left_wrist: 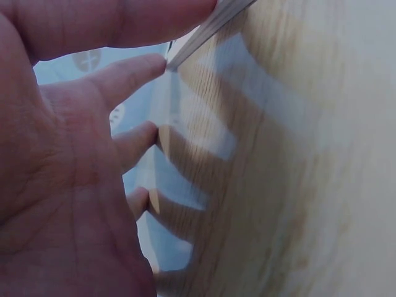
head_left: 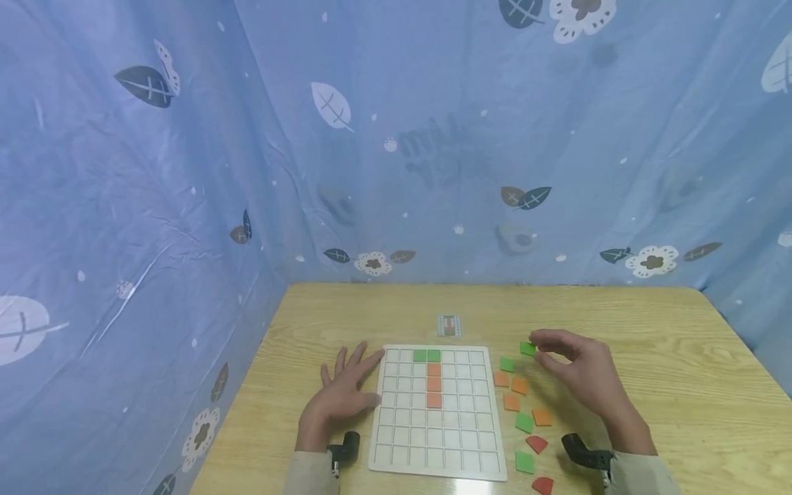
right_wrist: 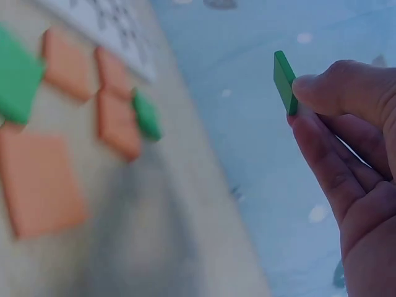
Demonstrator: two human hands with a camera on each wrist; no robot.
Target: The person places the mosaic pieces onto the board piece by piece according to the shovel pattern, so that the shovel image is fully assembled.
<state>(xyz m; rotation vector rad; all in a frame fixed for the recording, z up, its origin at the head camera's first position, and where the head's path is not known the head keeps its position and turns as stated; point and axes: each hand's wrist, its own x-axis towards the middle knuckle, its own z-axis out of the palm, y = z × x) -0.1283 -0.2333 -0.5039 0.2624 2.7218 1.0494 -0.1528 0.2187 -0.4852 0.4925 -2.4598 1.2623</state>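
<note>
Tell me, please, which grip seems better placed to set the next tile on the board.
Probably the right grip: it pinches a green tile and is nearer the loose tiles beside the board. The left grip, at the board's opposite edge, holds no tile.

The right hand (right_wrist: 359, 192) pinches a green tile (right_wrist: 283, 86) by thumb and fingertip before a blue cloth (right_wrist: 260, 154). Blurred orange tiles (right_wrist: 43, 185) and two green ones lie on the surface (right_wrist: 207, 213), near a white board (right_wrist: 133, 52).

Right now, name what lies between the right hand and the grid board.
Head view: the pinched green tile, a loose green tile, and loose orange tiles.
</note>
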